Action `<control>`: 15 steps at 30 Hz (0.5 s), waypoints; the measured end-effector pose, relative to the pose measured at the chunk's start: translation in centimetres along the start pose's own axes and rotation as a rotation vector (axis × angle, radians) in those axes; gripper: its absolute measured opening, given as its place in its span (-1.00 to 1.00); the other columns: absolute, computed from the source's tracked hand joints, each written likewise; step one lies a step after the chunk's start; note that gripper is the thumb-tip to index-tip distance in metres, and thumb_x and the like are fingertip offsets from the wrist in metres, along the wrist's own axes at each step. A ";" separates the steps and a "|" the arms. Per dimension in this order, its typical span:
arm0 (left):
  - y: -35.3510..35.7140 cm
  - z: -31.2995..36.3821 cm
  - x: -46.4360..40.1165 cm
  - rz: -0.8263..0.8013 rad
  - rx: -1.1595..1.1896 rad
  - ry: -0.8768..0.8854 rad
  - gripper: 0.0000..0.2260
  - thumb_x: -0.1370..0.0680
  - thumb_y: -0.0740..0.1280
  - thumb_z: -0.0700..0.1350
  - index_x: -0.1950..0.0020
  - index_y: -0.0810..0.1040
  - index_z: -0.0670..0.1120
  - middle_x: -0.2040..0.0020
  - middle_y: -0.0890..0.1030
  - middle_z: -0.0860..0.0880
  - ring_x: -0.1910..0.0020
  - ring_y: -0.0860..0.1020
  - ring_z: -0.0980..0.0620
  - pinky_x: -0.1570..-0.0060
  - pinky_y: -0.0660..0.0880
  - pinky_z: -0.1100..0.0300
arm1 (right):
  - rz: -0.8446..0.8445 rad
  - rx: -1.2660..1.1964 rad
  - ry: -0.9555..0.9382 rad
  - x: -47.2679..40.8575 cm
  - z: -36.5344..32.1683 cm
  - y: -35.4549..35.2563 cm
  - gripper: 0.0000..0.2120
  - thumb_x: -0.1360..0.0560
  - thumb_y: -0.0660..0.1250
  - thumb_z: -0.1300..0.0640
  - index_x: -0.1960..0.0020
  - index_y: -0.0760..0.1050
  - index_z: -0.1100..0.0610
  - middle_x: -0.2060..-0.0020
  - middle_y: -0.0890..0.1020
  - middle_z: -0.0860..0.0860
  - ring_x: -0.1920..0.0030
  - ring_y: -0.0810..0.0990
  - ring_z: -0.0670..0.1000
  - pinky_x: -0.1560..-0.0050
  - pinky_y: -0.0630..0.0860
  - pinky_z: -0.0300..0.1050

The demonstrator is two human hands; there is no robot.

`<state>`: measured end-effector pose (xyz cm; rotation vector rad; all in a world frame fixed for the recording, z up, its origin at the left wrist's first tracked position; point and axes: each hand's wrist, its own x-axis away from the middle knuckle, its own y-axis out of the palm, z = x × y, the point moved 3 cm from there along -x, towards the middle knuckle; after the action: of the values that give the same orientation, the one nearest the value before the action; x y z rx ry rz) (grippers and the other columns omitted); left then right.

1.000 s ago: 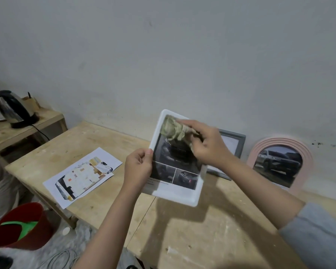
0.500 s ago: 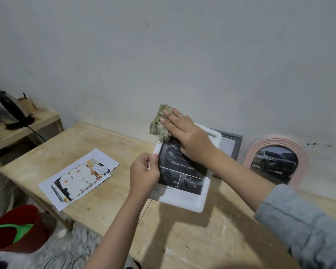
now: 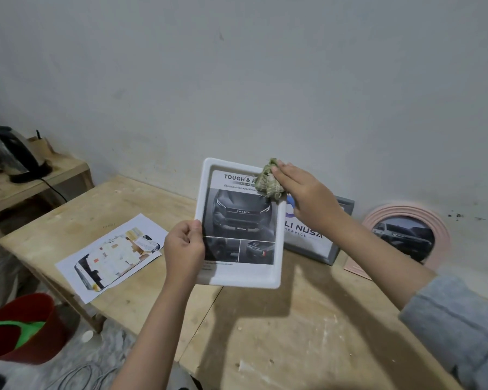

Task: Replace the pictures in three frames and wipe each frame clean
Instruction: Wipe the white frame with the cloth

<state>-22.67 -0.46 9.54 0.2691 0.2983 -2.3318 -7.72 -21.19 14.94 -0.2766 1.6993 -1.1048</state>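
Note:
My left hand (image 3: 184, 246) grips the left edge of a white frame (image 3: 244, 274) with a dark car picture, held upright above the wooden table (image 3: 293, 333). My right hand (image 3: 307, 198) presses a crumpled greenish cloth (image 3: 269, 182) against the frame's top right corner. Behind it a grey frame (image 3: 328, 253) with a printed sign leans on the wall. A pink round frame (image 3: 434, 220) with a car picture leans on the wall to the right.
Loose printed pictures (image 3: 110, 253) lie on the table's left part. A kettle (image 3: 12, 153) stands on a low wooden shelf at far left. A red bucket (image 3: 20, 330) and cables sit on the floor at lower left.
My right hand has carried the cloth from the frame's top left across to its top right corner. The frame now stands more upright, showing its picture.

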 end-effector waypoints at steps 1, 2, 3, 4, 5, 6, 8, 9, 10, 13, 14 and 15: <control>-0.1 0.0 0.0 0.005 0.009 -0.004 -0.59 -0.48 0.16 0.07 0.28 0.41 -0.29 0.38 0.38 -0.15 0.37 0.34 -0.03 0.31 0.30 0.11 | 0.011 0.010 0.010 0.3 0.1 0.1 -0.25 -0.23 0.31 0.61 -0.39 0.35 0.28 -0.37 0.40 0.21 -0.34 0.41 0.25 -0.28 0.42 0.12; 0.0 0.0 0.0 0.010 0.016 -0.009 -0.61 -0.48 0.16 0.07 0.28 0.42 -0.27 0.38 0.38 -0.15 0.37 0.35 -0.03 0.31 0.30 0.11 | 0.028 0.018 0.020 0.5 0.2 0.1 -0.25 -0.23 0.32 0.61 -0.39 0.35 0.29 -0.37 0.40 0.22 -0.34 0.41 0.26 -0.29 0.41 0.11; 0.1 -0.1 0.1 0.012 0.026 -0.018 -0.63 -0.49 0.17 0.06 0.28 0.43 -0.25 0.39 0.39 -0.14 0.37 0.35 -0.02 0.31 0.31 0.12 | 0.042 0.021 0.031 0.8 0.1 0.2 -0.25 -0.22 0.32 0.62 -0.39 0.35 0.30 -0.37 0.39 0.24 -0.34 0.41 0.27 -0.31 0.39 0.10; 0.2 -0.1 0.1 0.016 0.038 -0.031 -0.65 -0.51 0.19 0.04 0.27 0.45 -0.24 0.39 0.41 -0.13 0.36 0.37 -0.01 0.29 0.32 0.12 | 0.055 0.021 0.041 1.0 -0.1 0.3 -0.24 -0.21 0.30 0.63 -0.39 0.35 0.32 -0.37 0.39 0.26 -0.34 0.40 0.28 -0.32 0.37 0.09; 0.3 -0.2 0.2 0.020 0.051 -0.049 -0.68 -0.54 0.21 0.00 0.27 0.47 -0.22 0.38 0.43 -0.11 0.35 0.38 0.00 0.27 0.34 0.11 | 0.066 0.018 0.049 1.3 -0.4 0.4 -0.24 -0.19 0.26 0.65 -0.38 0.35 0.33 -0.37 0.38 0.27 -0.35 0.39 0.28 -0.34 0.35 0.10; 0.4 -0.4 0.2 0.028 0.070 -0.065 -0.71 -0.56 0.22 -0.03 0.27 0.48 -0.20 0.37 0.44 -0.09 0.35 0.39 0.00 0.26 0.35 0.11 | 0.077 0.014 0.053 1.5 -0.7 0.6 -0.22 -0.17 0.22 0.66 -0.38 0.35 0.34 -0.37 0.37 0.28 -0.36 0.38 0.29 -0.34 0.34 0.12; 0.6 -0.7 0.3 0.051 0.098 -0.094 -0.68 -0.56 0.22 -0.04 0.29 0.46 -0.23 0.36 0.42 -0.11 0.34 0.37 0.00 0.25 0.33 0.10 | 0.087 0.010 0.057 2.2 -1.4 1.2 -0.20 -0.13 0.20 0.66 -0.37 0.36 0.34 -0.37 0.37 0.28 -0.36 0.37 0.29 -0.32 0.37 0.14; 0.6 -0.7 0.2 0.067 0.111 -0.107 -0.66 -0.56 0.22 -0.04 0.29 0.44 -0.26 0.36 0.41 -0.11 0.33 0.36 -0.01 0.25 0.32 0.11 | 0.089 0.009 0.058 2.6 -1.9 1.4 -0.19 -0.13 0.21 0.65 -0.37 0.38 0.33 -0.37 0.38 0.27 -0.36 0.38 0.28 -0.29 0.41 0.14; 0.6 -0.7 0.1 0.082 0.121 -0.117 -0.66 -0.58 0.22 -0.07 0.30 0.43 -0.27 0.36 0.41 -0.11 0.33 0.36 -0.01 0.25 0.31 0.11 | 0.087 0.002 0.062 3.1 -2.4 1.8 -0.19 -0.12 0.23 0.65 -0.37 0.38 0.31 -0.37 0.39 0.24 -0.36 0.38 0.27 -0.25 0.46 0.14; 0.5 -0.8 -0.1 0.123 0.125 -0.143 -0.67 -0.61 0.20 -0.11 0.33 0.42 -0.18 0.38 0.42 -0.07 0.35 0.36 0.00 0.26 0.32 0.14 | 0.089 -0.032 0.057 4.6 -4.0 2.4 -0.19 -0.13 0.26 0.66 -0.36 0.40 0.29 -0.36 0.42 0.21 -0.37 0.37 0.22 -0.14 0.55 0.13; 0.5 -0.9 -0.2 0.136 0.125 -0.155 -0.68 -0.61 0.20 -0.11 0.33 0.43 -0.16 0.38 0.44 -0.05 0.34 0.38 0.00 0.26 0.34 0.14 | 0.099 -0.031 0.046 5.1 -4.4 2.7 -0.21 -0.14 0.29 0.65 -0.35 0.41 0.30 -0.35 0.43 0.21 -0.37 0.35 0.20 -0.14 0.55 0.12; 0.4 -1.0 -0.2 0.151 0.123 -0.164 -0.69 -0.61 0.21 -0.10 0.32 0.45 -0.14 0.38 0.46 -0.05 0.33 0.40 -0.01 0.24 0.36 0.13 | 0.100 -0.030 0.042 5.6 -4.8 3.0 -0.22 -0.15 0.31 0.64 -0.34 0.41 0.29 -0.34 0.44 0.21 -0.37 0.36 0.20 -0.16 0.54 0.10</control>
<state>-22.09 -0.31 8.64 0.1527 0.0524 -2.2094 -13.23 -20.64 9.25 -0.1862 1.7485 -1.0183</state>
